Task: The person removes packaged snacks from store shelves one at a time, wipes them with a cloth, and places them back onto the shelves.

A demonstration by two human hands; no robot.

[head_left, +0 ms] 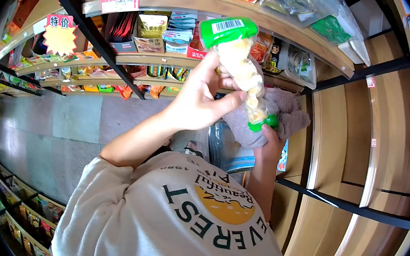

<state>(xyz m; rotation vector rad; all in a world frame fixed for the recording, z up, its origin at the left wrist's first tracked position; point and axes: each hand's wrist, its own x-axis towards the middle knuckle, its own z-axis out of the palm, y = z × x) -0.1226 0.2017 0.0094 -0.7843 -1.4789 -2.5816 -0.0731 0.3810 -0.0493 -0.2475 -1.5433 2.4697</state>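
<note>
A clear plastic snack packet [241, 64] with green ends and a barcode is held up before me. Pale yellowish pieces show through its clear middle; their kind I cannot make out. My left hand [206, 95] is closed around the packet's side, thumb across its front. At its lower green end is my right hand [269, 144], its thumb against the packet. A greyish-purple cloth [286, 114] hangs behind the packet and is bunched in my right hand, whose fingers are mostly hidden.
A stocked shelf [178, 0] of boxes and pouches crosses the front. Bare wooden shelves [331, 136] stand at my right. Below the cloth is a plastic-wrapped bundle [228, 148]. Grey floor tiles [76, 119] lie at left, with more racks [22, 204] behind.
</note>
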